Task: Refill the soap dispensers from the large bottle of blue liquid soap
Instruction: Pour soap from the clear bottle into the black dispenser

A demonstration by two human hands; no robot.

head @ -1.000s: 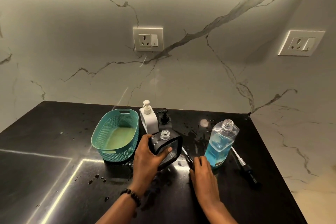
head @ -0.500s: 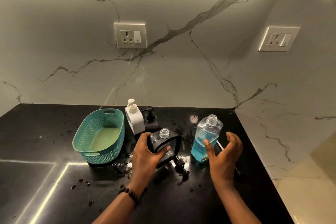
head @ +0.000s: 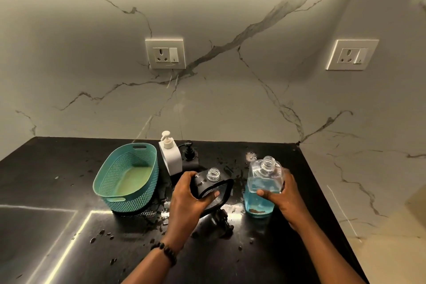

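Black polished stone forms the worktop (head: 57,226), wet with scattered droplets. Left of the clear bottle of blue soap (head: 261,191), the left hand (head: 186,200) curls round a squarish black dispenser (head: 213,188), tilted, its clear threaded neck uncapped. The right hand (head: 284,198) wraps the clear bottle's side, thumb across its front; the bottle is upright, open-mouthed, about half full. Near the bottle's base, below the black dispenser, lies a black pump head (head: 222,220). Farther left stand a white pump dispenser (head: 170,157), a second black one (head: 190,157) and a perforated teal plastic basket (head: 126,180).
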